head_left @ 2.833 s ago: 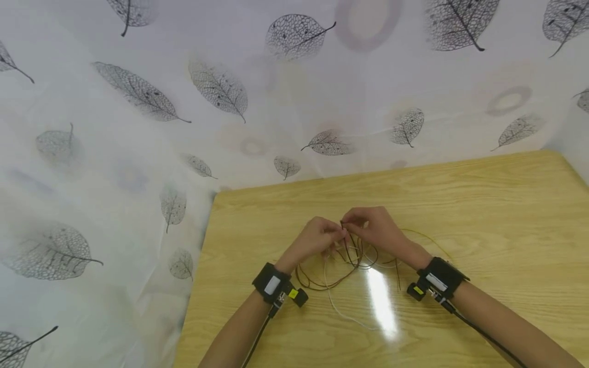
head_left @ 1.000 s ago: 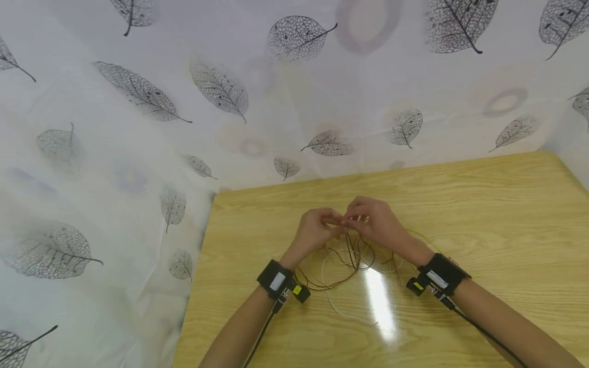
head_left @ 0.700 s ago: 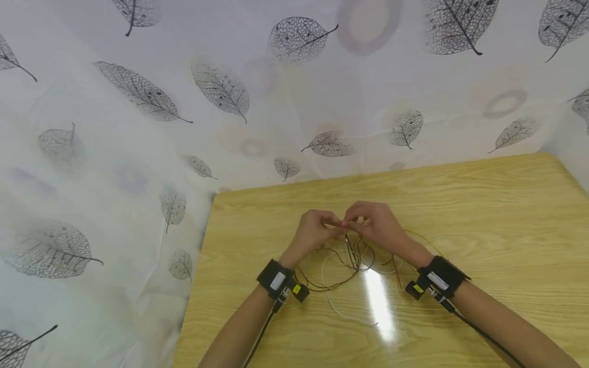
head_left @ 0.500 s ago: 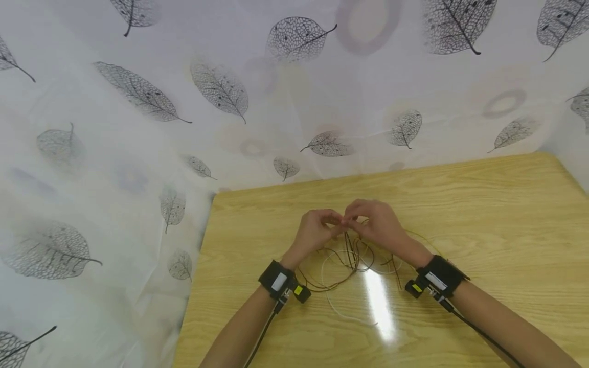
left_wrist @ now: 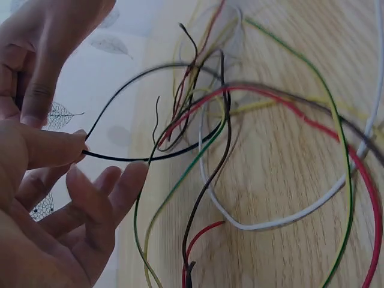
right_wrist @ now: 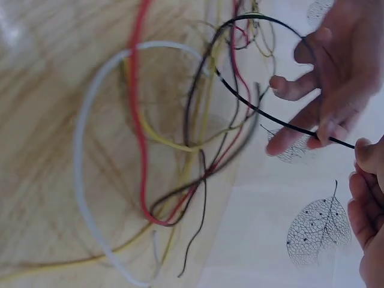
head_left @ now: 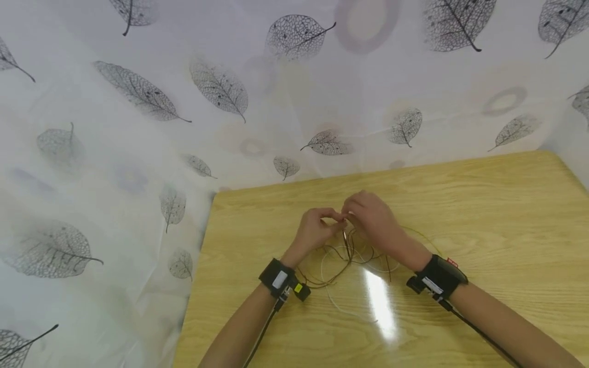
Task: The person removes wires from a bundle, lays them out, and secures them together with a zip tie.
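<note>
In the head view my left hand [head_left: 315, 230] and right hand [head_left: 375, 225] meet fingertip to fingertip above the table. A thin black wire [left_wrist: 120, 159] forms a loop whose end runs between the left thumb and index finger. The right wrist view has the same black wire [right_wrist: 282, 123] stretched from the left fingers into the pinch of the right thumb and fingers. Below hangs a loose tangle: a red wire [left_wrist: 300, 117], a white wire [left_wrist: 282, 222] and a green-yellow wire [left_wrist: 333, 108]. The wire's very tip is hidden by the fingers.
The wood-grain table [head_left: 483, 204] carries the tangle in front of and beneath the hands. A yellow wire [head_left: 425, 237] reaches out past the right wrist. Behind and at the left hangs a pale leaf-print sheet [head_left: 257, 102]. Black camera straps circle both wrists.
Both hands have shifted slightly toward the back of the table. Over the last half second the right hand rolled and rose a little, and the wires beneath shifted. The left hand barely moved.
</note>
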Action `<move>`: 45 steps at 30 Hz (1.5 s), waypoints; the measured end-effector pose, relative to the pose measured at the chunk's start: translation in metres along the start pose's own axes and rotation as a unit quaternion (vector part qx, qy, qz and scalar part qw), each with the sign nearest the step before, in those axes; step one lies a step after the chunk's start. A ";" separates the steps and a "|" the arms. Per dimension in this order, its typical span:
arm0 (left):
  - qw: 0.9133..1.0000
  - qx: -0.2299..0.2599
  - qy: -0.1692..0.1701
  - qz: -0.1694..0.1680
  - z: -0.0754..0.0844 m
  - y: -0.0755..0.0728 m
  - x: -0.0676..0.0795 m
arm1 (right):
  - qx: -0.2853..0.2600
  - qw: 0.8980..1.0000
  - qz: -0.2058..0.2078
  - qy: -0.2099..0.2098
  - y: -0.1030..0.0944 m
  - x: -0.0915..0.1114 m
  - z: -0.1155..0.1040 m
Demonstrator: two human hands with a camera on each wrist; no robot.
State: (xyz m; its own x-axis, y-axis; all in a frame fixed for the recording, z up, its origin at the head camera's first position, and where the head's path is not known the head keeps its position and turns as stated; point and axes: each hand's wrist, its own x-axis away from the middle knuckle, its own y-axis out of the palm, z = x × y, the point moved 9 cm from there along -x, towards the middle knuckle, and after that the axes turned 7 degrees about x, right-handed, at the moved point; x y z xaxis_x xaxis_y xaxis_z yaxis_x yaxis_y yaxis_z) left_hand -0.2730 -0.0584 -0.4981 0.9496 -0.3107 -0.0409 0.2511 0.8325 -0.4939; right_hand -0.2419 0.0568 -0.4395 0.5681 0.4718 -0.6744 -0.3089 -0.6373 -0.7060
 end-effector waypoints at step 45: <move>0.964 -0.261 0.044 -0.019 -0.021 0.031 0.014 | -0.037 0.982 0.170 0.069 -0.136 -0.027 0.008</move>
State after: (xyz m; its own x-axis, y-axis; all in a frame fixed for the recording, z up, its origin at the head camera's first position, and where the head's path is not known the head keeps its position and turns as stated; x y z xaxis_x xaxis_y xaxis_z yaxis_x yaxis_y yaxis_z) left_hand -0.2559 -0.0465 -0.5327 0.9167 -0.3923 -0.0762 0.1346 0.4824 -0.8655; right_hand -0.2209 0.1352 -0.3271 0.5419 0.1407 -0.8286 -0.4450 -0.7884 -0.4249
